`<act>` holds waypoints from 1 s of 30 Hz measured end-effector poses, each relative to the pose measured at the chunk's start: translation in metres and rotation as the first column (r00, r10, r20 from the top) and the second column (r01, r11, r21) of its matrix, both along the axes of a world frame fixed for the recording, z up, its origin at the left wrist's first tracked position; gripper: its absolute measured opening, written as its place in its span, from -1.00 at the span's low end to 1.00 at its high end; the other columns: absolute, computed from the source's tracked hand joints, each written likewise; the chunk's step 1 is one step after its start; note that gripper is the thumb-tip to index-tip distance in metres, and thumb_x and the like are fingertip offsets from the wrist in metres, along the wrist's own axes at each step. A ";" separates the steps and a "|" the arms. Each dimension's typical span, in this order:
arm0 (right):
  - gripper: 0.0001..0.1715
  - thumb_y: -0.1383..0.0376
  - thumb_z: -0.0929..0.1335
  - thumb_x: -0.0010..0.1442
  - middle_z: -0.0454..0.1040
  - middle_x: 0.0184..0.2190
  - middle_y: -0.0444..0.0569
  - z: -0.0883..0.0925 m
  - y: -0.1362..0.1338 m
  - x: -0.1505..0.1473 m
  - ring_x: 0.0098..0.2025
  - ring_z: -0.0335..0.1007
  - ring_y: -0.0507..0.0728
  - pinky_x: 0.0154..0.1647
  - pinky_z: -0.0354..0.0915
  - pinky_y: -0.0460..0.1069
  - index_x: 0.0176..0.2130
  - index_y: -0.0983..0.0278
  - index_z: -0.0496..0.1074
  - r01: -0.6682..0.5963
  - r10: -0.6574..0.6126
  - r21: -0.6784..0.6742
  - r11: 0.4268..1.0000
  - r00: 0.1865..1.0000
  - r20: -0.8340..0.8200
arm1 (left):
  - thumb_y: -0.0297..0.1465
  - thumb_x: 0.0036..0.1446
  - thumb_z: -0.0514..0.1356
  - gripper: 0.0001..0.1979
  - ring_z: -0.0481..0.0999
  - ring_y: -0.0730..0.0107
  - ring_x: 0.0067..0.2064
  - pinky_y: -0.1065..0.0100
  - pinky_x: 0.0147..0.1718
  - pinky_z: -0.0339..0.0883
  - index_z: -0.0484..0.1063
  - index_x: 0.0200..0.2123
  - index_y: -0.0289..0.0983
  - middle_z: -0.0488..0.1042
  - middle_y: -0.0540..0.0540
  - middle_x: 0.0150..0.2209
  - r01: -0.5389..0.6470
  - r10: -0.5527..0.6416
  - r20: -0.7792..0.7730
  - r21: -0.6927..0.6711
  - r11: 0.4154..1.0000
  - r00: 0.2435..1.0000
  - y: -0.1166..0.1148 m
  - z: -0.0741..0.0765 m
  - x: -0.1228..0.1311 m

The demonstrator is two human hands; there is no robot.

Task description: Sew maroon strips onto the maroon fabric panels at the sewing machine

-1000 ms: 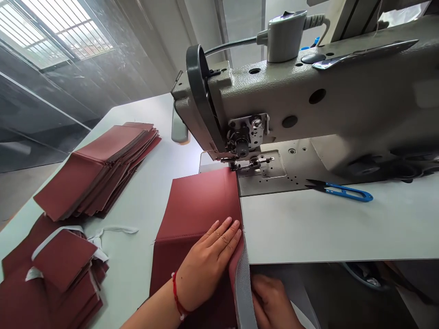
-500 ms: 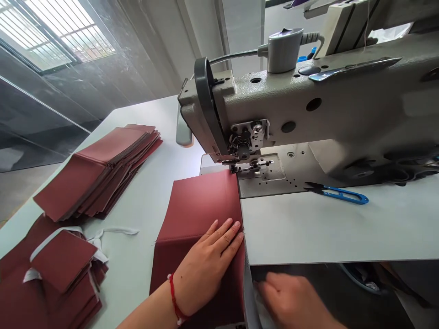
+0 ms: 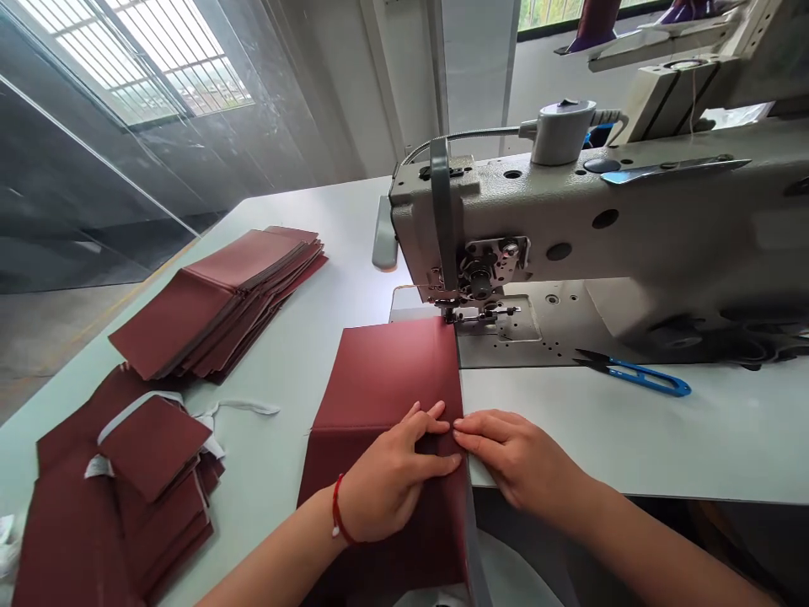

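A dark red leather-like panel (image 3: 392,375) with a seam across it lies on the table. Its far right corner sits under the presser foot (image 3: 448,314) of the sewing machine (image 3: 537,211). My left hand (image 3: 395,476), a red cord bracelet at its wrist, rests on the panel, thumb and fingers apart near the right edge. Just across from it, my right hand (image 3: 506,451) pinches that same edge between thumb and fingertips. A grey strip (image 3: 473,539) runs along the panel's near right side.
Left of the panel lie a stack of red panels (image 3: 221,287) and a tied bundle of smaller red pieces (image 3: 155,447) with a white strip (image 3: 249,406). Blue-handled thread snips (image 3: 638,377) lie right of the needle area. The table's front edge (image 3: 663,496) runs below them.
My right hand has risen from below the table edge to the panel's right edge and now pinches it. My left hand's fingers have bent and its thumb has spread. The camera view has shifted.
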State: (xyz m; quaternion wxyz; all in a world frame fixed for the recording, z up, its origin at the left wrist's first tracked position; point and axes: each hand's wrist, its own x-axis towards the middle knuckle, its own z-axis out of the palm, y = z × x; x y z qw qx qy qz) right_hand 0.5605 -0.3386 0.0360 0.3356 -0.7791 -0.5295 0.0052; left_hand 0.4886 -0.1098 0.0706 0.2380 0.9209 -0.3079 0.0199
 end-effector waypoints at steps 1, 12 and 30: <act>-0.52 0.51 0.16 0.31 0.43 0.08 0.03 0.000 -0.001 -0.002 0.12 0.31 0.12 0.18 0.27 0.11 0.15 0.31 0.35 0.001 0.000 -0.020 1.000 1.000 0.030 | -0.63 0.10 -0.02 -0.58 0.37 0.19 0.21 0.01 0.21 0.24 0.50 -0.11 -0.18 0.41 -0.16 -0.05 -0.058 0.057 -0.019 -0.070 0.996 0.998 0.000 0.002 0.003; -0.48 0.50 0.19 0.27 0.39 0.13 0.01 -0.001 -0.005 -0.007 0.18 0.22 0.13 0.33 0.04 0.15 0.18 0.31 0.33 0.035 -0.029 -0.065 0.997 0.995 0.093 | -0.31 0.18 0.16 -0.74 0.25 0.10 -0.07 -0.11 0.00 0.20 0.33 -0.54 -0.26 0.33 -0.14 -0.20 -0.700 0.698 0.078 -0.009 0.714 0.711 -0.031 -0.019 0.065; -0.46 0.49 0.18 0.28 0.34 0.18 0.01 0.002 -0.011 -0.001 0.22 0.18 0.13 0.33 0.04 0.16 0.21 0.31 0.29 -0.043 0.053 -0.114 0.993 0.995 0.086 | -0.35 0.24 0.06 -0.43 -0.07 -0.13 0.37 -0.63 0.05 -0.33 0.04 0.31 -0.04 0.01 -0.21 0.37 -0.524 0.580 -0.160 0.288 0.802 0.799 -0.021 0.002 0.055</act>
